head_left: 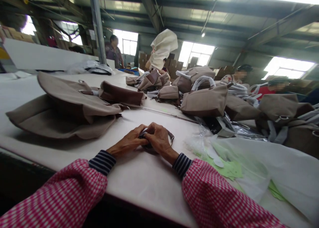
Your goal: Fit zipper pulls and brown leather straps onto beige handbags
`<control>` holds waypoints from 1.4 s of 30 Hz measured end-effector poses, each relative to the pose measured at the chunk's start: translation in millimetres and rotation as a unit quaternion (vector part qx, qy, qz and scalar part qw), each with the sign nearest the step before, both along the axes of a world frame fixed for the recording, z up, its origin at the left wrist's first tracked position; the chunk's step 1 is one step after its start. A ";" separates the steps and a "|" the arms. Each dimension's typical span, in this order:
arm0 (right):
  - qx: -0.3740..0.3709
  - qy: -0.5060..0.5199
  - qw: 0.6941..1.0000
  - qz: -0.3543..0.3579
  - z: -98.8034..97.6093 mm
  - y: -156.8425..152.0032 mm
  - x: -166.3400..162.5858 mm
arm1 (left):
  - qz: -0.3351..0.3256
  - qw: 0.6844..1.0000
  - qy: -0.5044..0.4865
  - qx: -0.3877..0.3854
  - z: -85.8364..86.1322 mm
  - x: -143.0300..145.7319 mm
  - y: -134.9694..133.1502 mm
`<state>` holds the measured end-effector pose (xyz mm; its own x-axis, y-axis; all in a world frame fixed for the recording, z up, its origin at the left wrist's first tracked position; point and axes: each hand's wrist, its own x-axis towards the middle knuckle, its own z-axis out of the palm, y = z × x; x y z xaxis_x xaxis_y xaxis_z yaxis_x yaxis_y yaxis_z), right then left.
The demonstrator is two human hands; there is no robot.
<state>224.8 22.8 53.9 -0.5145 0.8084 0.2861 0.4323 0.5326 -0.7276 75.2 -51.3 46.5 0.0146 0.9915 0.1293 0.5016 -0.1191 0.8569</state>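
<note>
My left hand (131,140) and my right hand (159,138) meet over the white table, fingers bent and pressed together. Between them is a dark brown strap (171,137), curled in a loop that shows past my right knuckles. Most of it is hidden under my fingers, so I cannot make out its ends or any buckle. To the left of my hands lies a large taupe fabric bag (72,98), slack and on its side. A dark brown panel (122,94) is at its far end, and metal rings show near it.
Beyond my hands several taupe handbags (204,100) with wrapped handles are heaped along the table (139,185). On the right lie clear plastic bags (281,165) with green paper pieces (230,168). A post (97,25) rises at the far side, and several people work beyond.
</note>
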 end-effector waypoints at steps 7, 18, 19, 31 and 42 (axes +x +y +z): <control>-0.047 0.016 0.996 0.079 2.8 14.9 14.9 | 0.013 0.999 -0.001 0.038 -6.7 0.1 1.4; 0.174 -0.161 0.940 0.244 21.8 40.0 57.0 | 0.017 0.999 0.015 0.026 -1.3 2.0 1.1; 0.179 -0.187 0.928 0.268 26.8 40.1 57.7 | 0.021 0.999 0.022 0.025 -0.8 2.3 0.8; 0.175 -0.260 0.924 0.221 23.3 25.8 38.8 | 0.029 0.997 0.068 0.020 0.8 6.0 -1.2; 0.093 -0.174 0.971 0.138 17.6 5.6 24.7 | 0.023 0.995 0.094 0.022 -5.3 1.6 2.6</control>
<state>249.5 28.4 71.5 -0.7953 0.5777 0.1836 0.4574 0.7707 -0.4436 76.8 -48.7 41.2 -0.0022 0.9853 0.1710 0.6584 -0.1273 0.7418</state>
